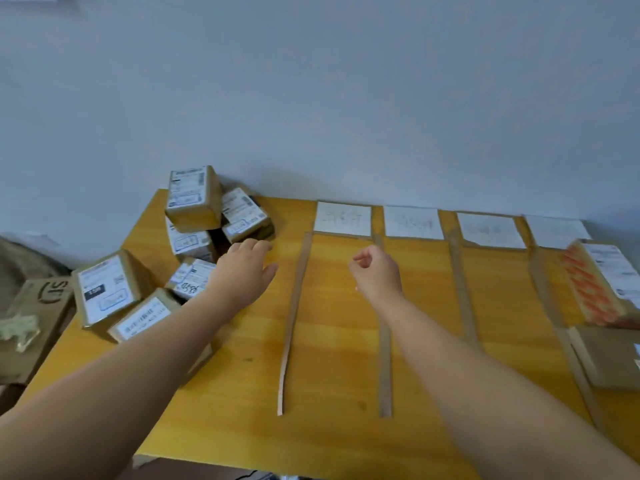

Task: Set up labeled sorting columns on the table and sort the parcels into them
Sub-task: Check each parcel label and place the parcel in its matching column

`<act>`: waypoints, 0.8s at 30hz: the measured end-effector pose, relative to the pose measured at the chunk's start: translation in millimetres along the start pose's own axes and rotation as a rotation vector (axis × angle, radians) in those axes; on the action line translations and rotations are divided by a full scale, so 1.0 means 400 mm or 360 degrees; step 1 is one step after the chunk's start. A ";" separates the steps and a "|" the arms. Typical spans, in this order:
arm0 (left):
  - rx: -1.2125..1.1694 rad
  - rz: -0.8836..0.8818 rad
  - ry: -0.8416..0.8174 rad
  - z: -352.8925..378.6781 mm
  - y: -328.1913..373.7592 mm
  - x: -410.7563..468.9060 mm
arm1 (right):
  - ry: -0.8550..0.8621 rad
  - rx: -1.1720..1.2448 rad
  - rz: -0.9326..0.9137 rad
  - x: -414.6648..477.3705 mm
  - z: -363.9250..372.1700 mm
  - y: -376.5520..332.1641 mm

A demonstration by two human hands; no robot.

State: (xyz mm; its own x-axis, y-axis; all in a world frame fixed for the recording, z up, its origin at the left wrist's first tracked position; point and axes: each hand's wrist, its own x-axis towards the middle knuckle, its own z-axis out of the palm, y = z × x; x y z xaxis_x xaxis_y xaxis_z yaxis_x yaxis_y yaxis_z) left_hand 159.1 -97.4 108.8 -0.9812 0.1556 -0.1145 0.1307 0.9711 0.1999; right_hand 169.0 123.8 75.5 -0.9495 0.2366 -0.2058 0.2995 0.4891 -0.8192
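Observation:
Several brown parcels (194,199) with white shipping labels are heaped on the left of the yellow wooden table (242,393). My left hand (242,268) reaches out flat beside that heap, fingers relaxed, holding nothing. My right hand (375,273) hovers over the leftmost column with its fingers curled, nothing visible in it. Brown cardboard strips (292,323) divide the table into columns. White paper labels (343,218) lie at the head of each column by the wall. A parcel with orange tape (595,282) and a plain brown one (609,358) lie in the rightmost column.
A grey wall runs right behind the table. Left of the table, lower down, sits a cardboard box (34,317) with crumpled material on it. The table's front edge (207,460) is near the bottom of the view.

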 end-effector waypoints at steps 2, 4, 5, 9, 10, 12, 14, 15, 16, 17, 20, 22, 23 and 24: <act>-0.0081 -0.0110 0.0031 -0.017 -0.050 0.004 | -0.0060 0.0000 -0.0063 0.015 0.023 -0.036; -0.0192 -0.0231 0.0066 -0.042 -0.100 0.014 | -0.0097 -0.0014 -0.0124 0.032 0.042 -0.073; -0.0257 -0.0295 0.0083 -0.056 -0.126 0.023 | -0.0112 -0.0030 -0.0144 0.040 0.052 -0.092; -0.0439 -0.0464 0.0139 -0.101 -0.244 0.078 | -0.0136 0.0026 -0.0198 0.071 0.116 -0.163; -0.0476 -0.0492 0.0136 -0.106 -0.274 0.094 | -0.0143 0.0014 -0.0208 0.078 0.138 -0.180; -0.0607 -0.0556 0.0111 -0.111 -0.329 0.123 | -0.0176 -0.0006 -0.0210 0.086 0.187 -0.211; -0.0760 -0.0612 0.0091 -0.109 -0.380 0.145 | -0.0227 -0.0006 -0.0176 0.094 0.245 -0.241; -0.0826 -0.0631 0.0083 -0.105 -0.404 0.154 | -0.0258 -0.0005 -0.0141 0.098 0.277 -0.258; -0.0891 -0.0649 0.0080 -0.099 -0.429 0.163 | -0.0299 -0.0019 -0.0107 0.103 0.311 -0.275; -0.0955 -0.0666 0.0079 -0.095 -0.452 0.172 | -0.0348 -0.0035 -0.0073 0.110 0.345 -0.292; -0.1101 -0.0657 0.0074 -0.088 -0.508 0.199 | -0.0563 -0.0065 0.0051 0.143 0.445 -0.346; -0.1207 -0.0613 0.0038 -0.090 -0.529 0.217 | -0.0655 -0.0006 0.0083 0.166 0.501 -0.389; -0.1279 -0.0593 0.0009 -0.091 -0.534 0.225 | -0.0665 0.0037 0.0102 0.177 0.525 -0.411; -0.1370 -0.0583 -0.0022 -0.092 -0.537 0.233 | -0.0654 0.0079 0.0116 0.190 0.546 -0.429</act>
State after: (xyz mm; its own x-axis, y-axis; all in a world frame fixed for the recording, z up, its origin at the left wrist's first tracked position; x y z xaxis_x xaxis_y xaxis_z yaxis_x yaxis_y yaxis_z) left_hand 34.3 -298.0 91.0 -0.9380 -0.1260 -0.3230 -0.3418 0.4923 0.8005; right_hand 25.0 -125.4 83.6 -0.8872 -0.0902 -0.4525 0.3722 0.4399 -0.8173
